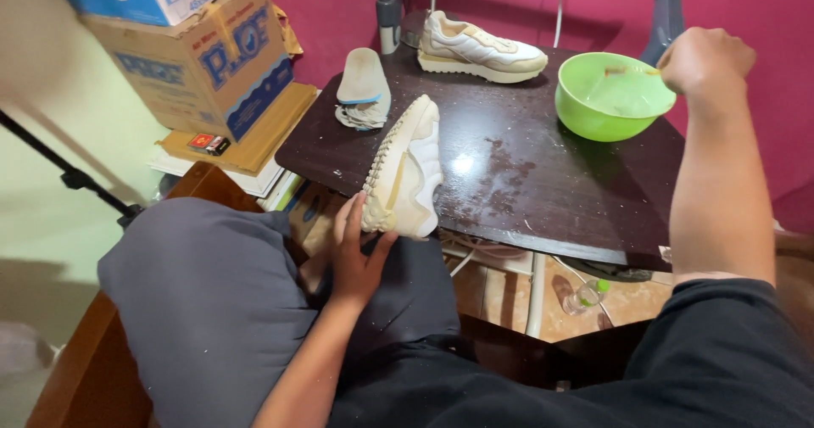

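My left hand grips the heel end of a cream and white sneaker that lies on its side at the near edge of a dark table, its sole facing left. My right hand is raised over the rim of a green bowl at the table's far right, fingers closed on a thin stick whose tip reaches into the bowl. A second matching sneaker stands upright at the back of the table. A loose insole lies over a small pile of scraps at the far left.
Stacked cardboard boxes sit on a low shelf to the left, with a small red box beside them. A grey cushion covers my left knee. A plastic bottle lies on the floor under the table. A tripod leg crosses the left wall.
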